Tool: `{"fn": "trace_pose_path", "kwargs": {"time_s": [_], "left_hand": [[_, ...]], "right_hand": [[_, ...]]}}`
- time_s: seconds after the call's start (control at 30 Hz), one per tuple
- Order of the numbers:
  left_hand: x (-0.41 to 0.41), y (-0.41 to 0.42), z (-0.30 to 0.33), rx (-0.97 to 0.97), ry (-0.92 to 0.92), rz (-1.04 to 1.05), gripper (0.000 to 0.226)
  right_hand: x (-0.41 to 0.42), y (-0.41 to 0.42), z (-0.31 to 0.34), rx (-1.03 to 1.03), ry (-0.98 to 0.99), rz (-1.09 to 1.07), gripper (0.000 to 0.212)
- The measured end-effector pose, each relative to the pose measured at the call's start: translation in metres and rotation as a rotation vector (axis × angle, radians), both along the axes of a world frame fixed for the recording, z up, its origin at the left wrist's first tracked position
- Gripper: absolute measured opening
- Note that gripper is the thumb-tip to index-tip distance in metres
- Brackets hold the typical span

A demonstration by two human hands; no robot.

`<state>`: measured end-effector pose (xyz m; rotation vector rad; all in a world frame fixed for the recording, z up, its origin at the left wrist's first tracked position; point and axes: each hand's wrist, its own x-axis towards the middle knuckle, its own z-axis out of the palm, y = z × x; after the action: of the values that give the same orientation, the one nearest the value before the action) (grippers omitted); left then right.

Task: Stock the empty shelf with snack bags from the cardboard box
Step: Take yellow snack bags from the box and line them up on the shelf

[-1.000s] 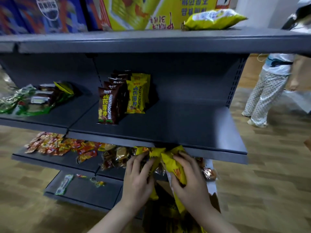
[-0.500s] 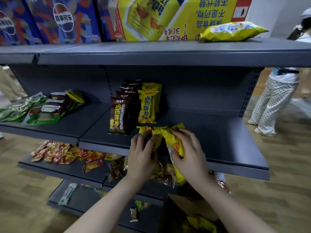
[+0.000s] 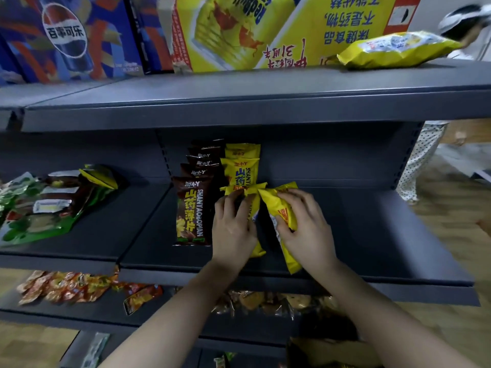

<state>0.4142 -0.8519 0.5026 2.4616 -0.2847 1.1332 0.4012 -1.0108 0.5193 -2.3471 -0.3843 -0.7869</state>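
Both my hands are over the grey middle shelf (image 3: 372, 235), each holding yellow snack bags. My left hand (image 3: 233, 227) grips an upright yellow bag (image 3: 247, 192) just in front of the yellow row (image 3: 240, 166). My right hand (image 3: 305, 227) grips another yellow bag (image 3: 281, 208), tilted, its lower end reaching the shelf's front edge. A row of brown snack bags (image 3: 191, 211) stands upright to the left of my left hand. The cardboard box (image 3: 326, 351) shows at the bottom, below my right forearm.
Green and dark packets (image 3: 39, 208) lie on the left shelf section. Orange and red packets (image 3: 69, 285) fill the shelf below. On the top shelf sit a yellow bag (image 3: 398, 49) and drink cartons (image 3: 239, 30). A person (image 3: 422, 155) stands at the right.
Both hands have lifted the yellow bags from below the shelf edge up and onto the middle shelf, beside the brown row. The camera has tilted upward.
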Motion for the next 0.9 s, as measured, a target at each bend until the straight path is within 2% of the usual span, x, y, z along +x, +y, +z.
{"fn": "trace_pose_path", "kwargs": {"time_s": [0.43, 0.9], "left_hand": [[0.086, 0.017, 0.002, 0.038, 0.016, -0.011, 0.046], [0.107, 0.013, -0.035, 0.179, 0.016, 0.117, 0.058]], "right_hand": [[0.075, 0.042, 0.011, 0.075, -0.007, -0.133, 0.043], [0.095, 0.050, -0.009, 0.199, 0.010, -0.169, 0.044]]}}
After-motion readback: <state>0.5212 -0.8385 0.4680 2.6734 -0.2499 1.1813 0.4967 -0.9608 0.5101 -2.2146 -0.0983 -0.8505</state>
